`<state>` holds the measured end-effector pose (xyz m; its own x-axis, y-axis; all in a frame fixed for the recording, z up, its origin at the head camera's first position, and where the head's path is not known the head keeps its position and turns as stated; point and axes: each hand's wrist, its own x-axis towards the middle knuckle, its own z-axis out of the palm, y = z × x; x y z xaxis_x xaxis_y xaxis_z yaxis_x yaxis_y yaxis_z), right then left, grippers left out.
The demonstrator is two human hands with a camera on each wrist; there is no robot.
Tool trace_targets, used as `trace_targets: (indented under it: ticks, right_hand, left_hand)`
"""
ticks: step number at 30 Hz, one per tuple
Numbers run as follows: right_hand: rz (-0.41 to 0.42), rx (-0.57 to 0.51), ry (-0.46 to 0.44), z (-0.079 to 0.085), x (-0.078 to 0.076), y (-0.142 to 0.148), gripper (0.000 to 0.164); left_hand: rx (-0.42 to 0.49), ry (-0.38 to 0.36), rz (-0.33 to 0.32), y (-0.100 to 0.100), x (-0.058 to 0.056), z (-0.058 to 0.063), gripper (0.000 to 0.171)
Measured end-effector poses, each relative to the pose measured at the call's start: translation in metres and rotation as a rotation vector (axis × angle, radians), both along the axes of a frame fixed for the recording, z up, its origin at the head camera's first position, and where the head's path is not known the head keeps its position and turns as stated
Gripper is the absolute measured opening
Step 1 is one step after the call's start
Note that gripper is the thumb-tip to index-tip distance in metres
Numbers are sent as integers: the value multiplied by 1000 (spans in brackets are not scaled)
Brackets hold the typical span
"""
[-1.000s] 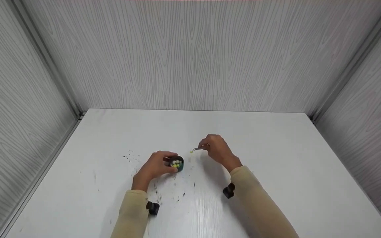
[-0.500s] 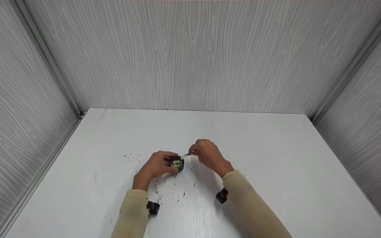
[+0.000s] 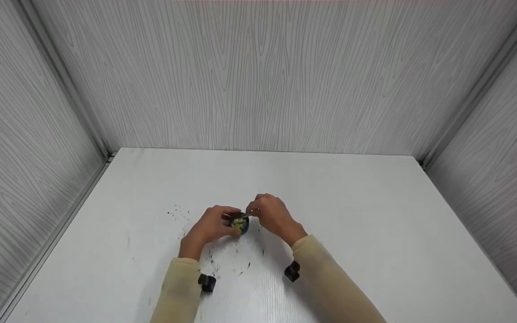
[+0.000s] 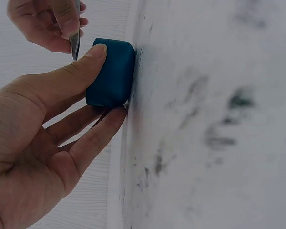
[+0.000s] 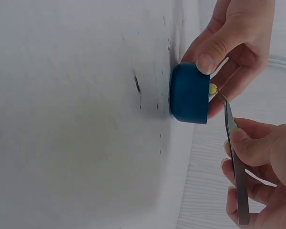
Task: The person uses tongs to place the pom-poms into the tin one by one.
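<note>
A small blue cup (image 5: 189, 93) stands on the white table, and small white, yellow and greenish balls (image 3: 239, 223) fill it in the head view. My left hand (image 3: 209, 225) grips the cup from the left, thumb on the near side and fingers on the far side. Between the thumb and fingers of my right hand (image 3: 274, 215) are bent-tip metal tweezers (image 5: 238, 176). In the right wrist view their tips reach the cup's mouth and touch a yellow ball (image 5: 213, 88) at its rim. The left wrist view hides the cup's inside.
Dark smudges and specks (image 3: 213, 260) mark the white table (image 3: 352, 202) around and in front of the cup. Grey wood-grain panels (image 3: 258, 76) rise at the back and on both sides. A black wrist camera (image 3: 207, 283) sits at each sleeve.
My right hand has moved left and slightly nearer, carrying the yellow ball in the tweezers from beside the cup to its mouth. My left hand and the cup have stayed in place.
</note>
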<state>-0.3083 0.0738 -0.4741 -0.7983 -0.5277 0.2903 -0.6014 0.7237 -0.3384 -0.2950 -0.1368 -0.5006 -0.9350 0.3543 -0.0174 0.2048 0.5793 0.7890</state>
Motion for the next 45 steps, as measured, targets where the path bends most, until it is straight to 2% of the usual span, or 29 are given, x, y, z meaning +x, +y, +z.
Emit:
trace_targets:
  ticks: [11,18,23,29,39,45]
  right_hand:
    - [-16,49,41,-6,0,-8,17]
    - [-3,32,23,-6,-1,-4,16]
    - [-9,7,42,-4,-1,5,15]
    - [-51,-30,28,1,-1,22,15]
    - [-167,-50,28,-4,-10,72,13]
    - [-236,-50,34,-8,-18,107,12]
  left_hand:
    - [2,8,-14,-1,-1,0,55]
    - [14,2,-13,0,0,-1,54]
    - [15,3,3,1,1,0,55]
    - [7,-24,52,3,3,1,56]
    - [11,-31,57,3,5,-1,57]
    - [14,-60,73,1,3,-2,57]
